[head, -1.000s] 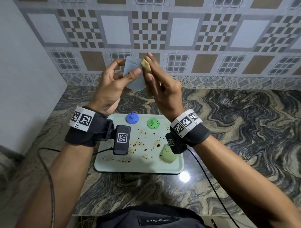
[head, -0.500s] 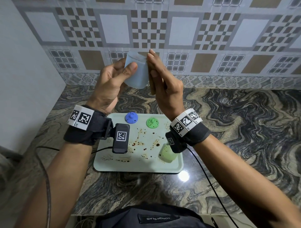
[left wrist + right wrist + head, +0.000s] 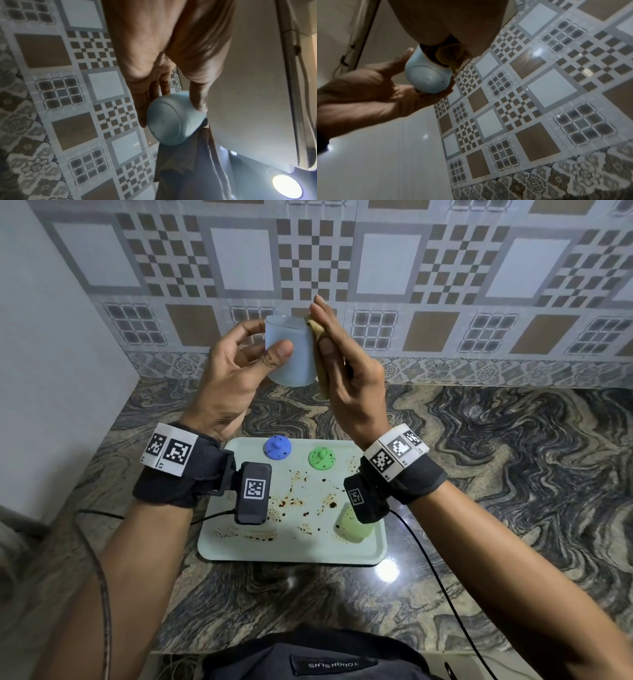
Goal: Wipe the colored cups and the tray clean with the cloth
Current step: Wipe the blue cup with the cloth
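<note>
My left hand (image 3: 239,364) holds a pale blue cup (image 3: 291,350) up in front of the tiled wall, thumb on its near side and fingers behind it. My right hand (image 3: 342,361) presses a folded yellowish cloth (image 3: 320,350) flat against the cup's right side, fingers straight. The left wrist view shows the cup's base (image 3: 171,119) with the cloth (image 3: 185,162) hanging beside it. The cup (image 3: 428,78) and the cloth (image 3: 448,54) also appear in the right wrist view. Below lies a pale green tray (image 3: 294,549) with brown stains, a blue cup (image 3: 277,448), a green cup (image 3: 321,459) and a light green cup (image 3: 352,525).
The tray sits on a dark marbled counter (image 3: 496,474) against a patterned tile wall (image 3: 445,285). A white panel (image 3: 51,371) bounds the left side. Black cables (image 3: 438,577) run from both wrist cameras across the counter.
The cup and both hands have risen slightly. The cloth slid along the cup's right side, out of sight behind the right hand and then back up near the rim.
</note>
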